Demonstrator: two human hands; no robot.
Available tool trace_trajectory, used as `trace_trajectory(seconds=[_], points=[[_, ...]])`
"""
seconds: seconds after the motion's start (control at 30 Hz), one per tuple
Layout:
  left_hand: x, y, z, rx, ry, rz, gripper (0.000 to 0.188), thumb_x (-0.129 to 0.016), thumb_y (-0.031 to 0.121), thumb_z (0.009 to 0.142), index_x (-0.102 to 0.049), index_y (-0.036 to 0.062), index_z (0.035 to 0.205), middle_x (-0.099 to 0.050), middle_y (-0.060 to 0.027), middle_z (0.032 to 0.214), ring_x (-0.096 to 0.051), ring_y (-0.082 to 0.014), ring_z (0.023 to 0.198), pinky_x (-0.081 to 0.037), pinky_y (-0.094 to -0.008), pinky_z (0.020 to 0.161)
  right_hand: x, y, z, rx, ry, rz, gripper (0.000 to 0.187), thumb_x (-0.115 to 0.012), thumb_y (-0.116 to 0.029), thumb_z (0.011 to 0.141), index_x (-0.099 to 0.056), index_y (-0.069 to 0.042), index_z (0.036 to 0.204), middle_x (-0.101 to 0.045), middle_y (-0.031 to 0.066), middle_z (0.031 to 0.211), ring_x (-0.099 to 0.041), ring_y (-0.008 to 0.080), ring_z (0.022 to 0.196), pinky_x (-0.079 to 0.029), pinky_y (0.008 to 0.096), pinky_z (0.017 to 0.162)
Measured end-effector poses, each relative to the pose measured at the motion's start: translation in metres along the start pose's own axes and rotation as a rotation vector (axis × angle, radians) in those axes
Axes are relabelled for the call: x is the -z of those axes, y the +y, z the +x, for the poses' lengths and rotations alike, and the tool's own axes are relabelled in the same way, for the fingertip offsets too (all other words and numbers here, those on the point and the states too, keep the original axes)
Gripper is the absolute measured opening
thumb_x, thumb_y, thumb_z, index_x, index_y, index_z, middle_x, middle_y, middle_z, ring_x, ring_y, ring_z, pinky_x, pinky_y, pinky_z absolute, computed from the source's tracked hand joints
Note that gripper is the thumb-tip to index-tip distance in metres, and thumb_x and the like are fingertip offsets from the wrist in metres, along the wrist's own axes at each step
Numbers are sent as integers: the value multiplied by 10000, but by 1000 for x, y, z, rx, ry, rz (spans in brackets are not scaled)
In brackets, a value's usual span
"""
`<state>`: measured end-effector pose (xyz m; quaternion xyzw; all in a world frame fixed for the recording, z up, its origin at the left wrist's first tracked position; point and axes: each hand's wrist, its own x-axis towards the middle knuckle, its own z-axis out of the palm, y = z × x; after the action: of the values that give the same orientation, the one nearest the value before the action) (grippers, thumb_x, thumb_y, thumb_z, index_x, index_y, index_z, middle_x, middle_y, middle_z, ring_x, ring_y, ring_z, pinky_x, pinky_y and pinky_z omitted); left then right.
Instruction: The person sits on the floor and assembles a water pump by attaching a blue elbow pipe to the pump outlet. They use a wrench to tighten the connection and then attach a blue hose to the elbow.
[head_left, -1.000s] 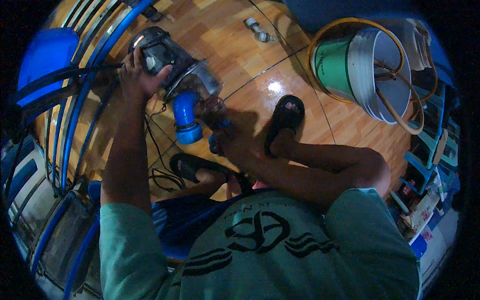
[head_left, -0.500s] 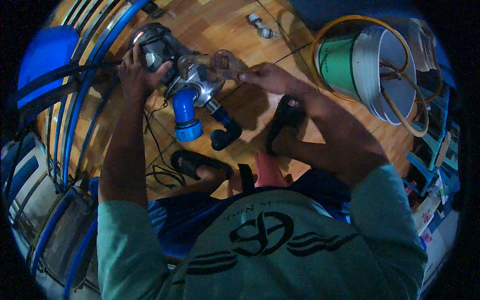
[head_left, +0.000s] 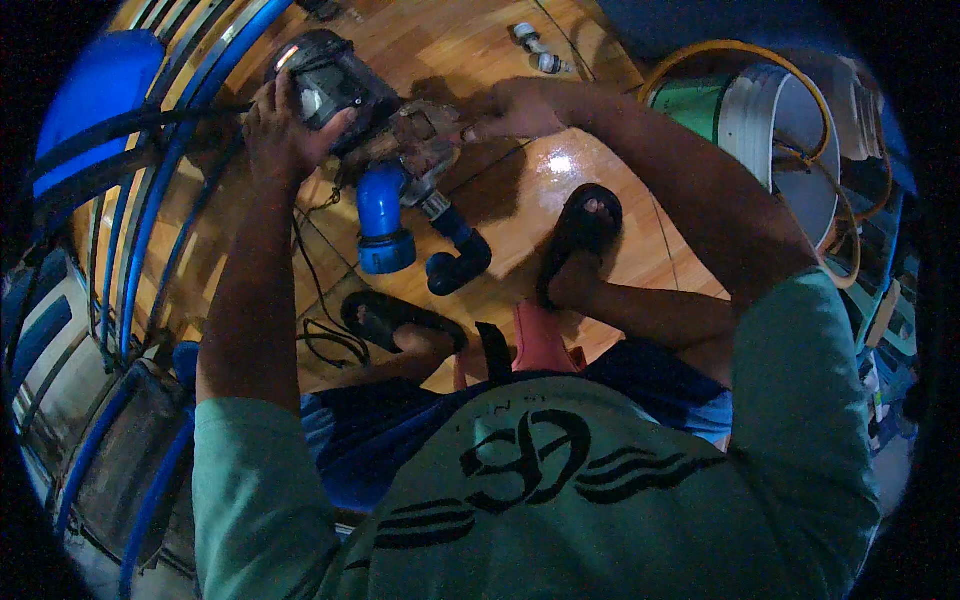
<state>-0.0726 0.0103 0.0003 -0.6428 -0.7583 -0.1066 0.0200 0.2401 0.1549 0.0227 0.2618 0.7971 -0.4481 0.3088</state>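
I take the pump (head_left: 375, 105) as my landmark: a dark motor housing with a metal body, sitting on the wooden floor (head_left: 600, 250) near the top of the head view. My left hand (head_left: 285, 125) is clamped over the motor end of the pump, fingers wrapped around the housing and thumb on its near face, so it is gripping rather than spread. My right hand (head_left: 520, 100) comes in from the right and meets the metal body of the pump with the fingers drawn together at the fingertips; they seem to pinch something small at the pump's top, but I cannot tell what it is. Directly below the pump hangs a blue pipe fitting (head_left: 383, 220), joined to it and ending in a wider collar. Just right of that, a black elbow fitting (head_left: 458, 262) also runs down from the pump body. A black cable (head_left: 315, 300) trails along the floor from below the pump toward my feet. Both feet wear dark sandals: the left sandal (head_left: 385, 315) is below the blue fitting, the right sandal (head_left: 585, 235) is below and to the right of the pump. Well right of the pump stands a white bucket (head_left: 780, 140) with a yellow hose (head_left: 700, 55) looped about it. Left of the pump run blue rails (head_left: 165, 190).
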Motion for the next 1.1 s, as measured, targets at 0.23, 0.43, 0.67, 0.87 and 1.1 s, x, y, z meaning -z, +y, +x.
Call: trace_trajectory(seconds=[0.23,0.43,0.67,0.87,1.1], points=[[5,7,-1,33,35,-46,1101,-774,709,705,-409,44,1503,-552,-299,1355,-560,-459,1237,-453,-549,1038,-51,-13,-50,-10,157,367,631,-625,-593,955,-709,-22,1211,-729,208,1077,-678,307,1002,-506,408,930],[14,14,2,3,46,-109,1099,-806,677,690,-412,39,1494,-597,-289,1295,-614,-465,1156,-506,-546,973,-86,14,-29,-62,185,448,637,-608,-656,930,-732,-75,1161,-746,172,1031,-697,309,961,-530,425,928],[14,15,1,68,-21,-22,1102,-796,700,683,-441,12,1468,-559,-278,1368,-576,-445,1234,-461,-529,1051,-214,-56,-34,-238,496,1104,569,-596,-562,988,-699,-23,1139,-682,87,849,-646,182,828,-520,371,753],[7,5,0,22,4,-68,1077,-790,698,691,-454,16,1454,-561,-270,1364,-575,-443,1232,-461,-527,1048,-210,-98,-52,-282,436,1209,549,-595,-552,993,-726,-26,1079,-720,75,916,-649,182,815,-518,383,734],[2,5,0,13,29,-73,1062,-808,682,684,-458,34,1448,-576,-263,1342,-580,-448,1219,-471,-531,1037,-113,-1,-46,-179,330,650,743,-589,-705,915,-722,-18,1164,-731,216,1070,-694,322,1021,-519,432,954]])
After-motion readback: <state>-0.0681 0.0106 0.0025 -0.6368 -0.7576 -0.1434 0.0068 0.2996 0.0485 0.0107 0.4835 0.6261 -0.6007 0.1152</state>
